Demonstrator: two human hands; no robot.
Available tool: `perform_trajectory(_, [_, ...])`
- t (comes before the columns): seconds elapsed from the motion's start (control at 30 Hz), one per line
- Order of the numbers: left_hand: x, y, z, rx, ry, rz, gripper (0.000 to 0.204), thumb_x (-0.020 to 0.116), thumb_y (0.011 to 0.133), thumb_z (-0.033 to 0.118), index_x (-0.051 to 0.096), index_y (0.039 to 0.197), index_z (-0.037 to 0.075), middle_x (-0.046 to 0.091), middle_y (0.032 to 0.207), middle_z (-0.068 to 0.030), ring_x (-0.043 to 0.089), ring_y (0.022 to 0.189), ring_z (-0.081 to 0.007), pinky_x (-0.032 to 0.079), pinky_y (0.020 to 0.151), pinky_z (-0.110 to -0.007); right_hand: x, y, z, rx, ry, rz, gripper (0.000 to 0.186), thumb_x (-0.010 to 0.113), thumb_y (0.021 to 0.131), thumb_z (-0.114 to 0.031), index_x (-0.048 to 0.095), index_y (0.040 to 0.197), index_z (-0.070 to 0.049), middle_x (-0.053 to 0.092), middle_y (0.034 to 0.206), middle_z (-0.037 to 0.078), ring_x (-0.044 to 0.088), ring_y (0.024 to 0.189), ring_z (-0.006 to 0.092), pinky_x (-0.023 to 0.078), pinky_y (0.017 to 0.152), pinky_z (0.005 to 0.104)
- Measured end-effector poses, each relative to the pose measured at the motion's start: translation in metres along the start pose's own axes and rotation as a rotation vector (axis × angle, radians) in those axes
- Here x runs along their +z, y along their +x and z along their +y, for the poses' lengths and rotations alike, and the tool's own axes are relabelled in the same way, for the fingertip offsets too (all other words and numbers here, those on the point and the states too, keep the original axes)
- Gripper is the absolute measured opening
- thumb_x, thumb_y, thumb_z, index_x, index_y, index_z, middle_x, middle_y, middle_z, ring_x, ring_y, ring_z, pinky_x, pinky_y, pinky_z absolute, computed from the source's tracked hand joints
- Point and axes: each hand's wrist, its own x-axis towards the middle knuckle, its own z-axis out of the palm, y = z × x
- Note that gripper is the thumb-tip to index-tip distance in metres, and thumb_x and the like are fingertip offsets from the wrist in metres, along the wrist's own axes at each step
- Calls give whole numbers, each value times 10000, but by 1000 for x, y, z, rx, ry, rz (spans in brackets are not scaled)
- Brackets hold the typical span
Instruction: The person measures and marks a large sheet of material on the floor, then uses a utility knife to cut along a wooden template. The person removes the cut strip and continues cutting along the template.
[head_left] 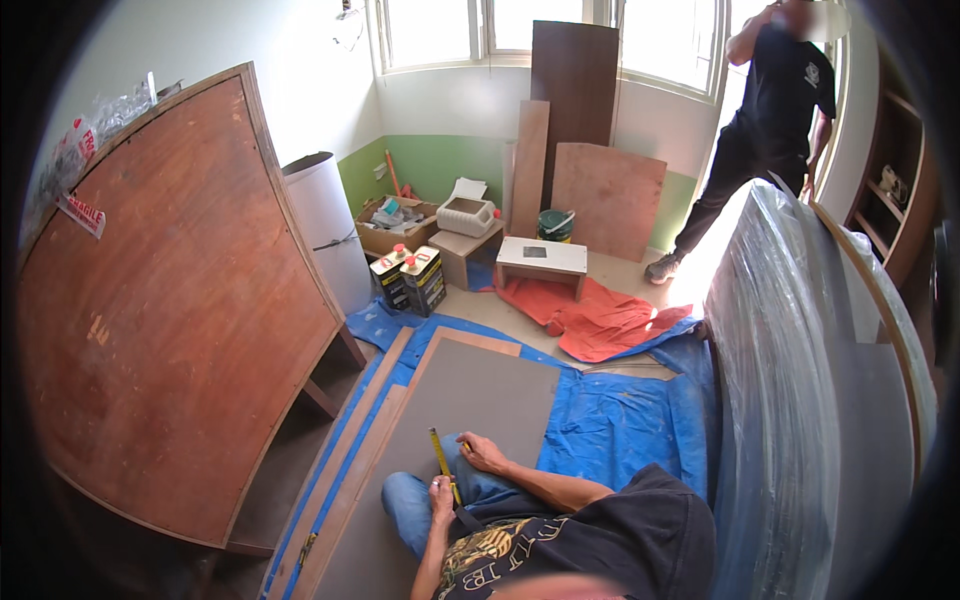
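I sit cross-legged on a large grey board laid over wooden panels and a blue tarp. My left hand is closed around a yellow tape measure, whose blade sticks up past my fingers. My right hand rests by my jeans-covered knee, fingers curled. Something small and yellowish shows at its fingertips, too small to name. Long strips of wood lie along the board's left side.
A big wooden cabinet stands at left, plastic-wrapped panels at right. Ahead are two metal cans, a white-topped stool, an orange cloth and leaning boards. Another person stands at the far right.
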Motion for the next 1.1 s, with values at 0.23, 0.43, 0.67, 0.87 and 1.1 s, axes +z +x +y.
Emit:
perform_trajectory(0.23, [0,3,-4,62,-63,-10,227,561,961,247,667,952,47,611,838,-28,524,779,-141,434,730,-308,0,-2,0,-50,25,17,303,570,951,-236,606,1194,-59,686,1055,212,652,1022,396,514,893,478])
perform_trajectory(0.43, [0,10,-13,34,-81,-15,218,560,952,236,670,944,48,636,863,-41,544,803,-144,441,755,-309,0,-4,0,-86,-18,34,287,572,951,-227,610,1179,-57,688,1051,205,657,1013,385,519,872,474])
perform_trajectory(0.67, [7,23,-24,-7,-194,-69,208,542,945,222,668,952,56,642,845,-46,582,817,-153,465,758,-316,-17,-7,2,-36,-52,61,278,576,951,-224,608,1175,-62,688,1037,200,661,975,373,523,855,459])
perform_trajectory(0.87, [11,29,-26,-112,-349,-121,194,556,947,233,635,977,59,666,807,-87,639,709,-186,524,658,-318,-27,-5,3,-1,91,107,240,582,980,-243,646,1121,-60,694,936,176,674,892,336,530,799,437])
perform_trajectory(1.1, [20,20,3,-137,-335,-102,169,531,972,214,604,928,69,610,733,-55,585,621,-145,489,560,-284,-247,30,-60,-275,-77,626,196,519,1012,-159,648,1022,-14,677,912,144,667,892,305,524,813,397])
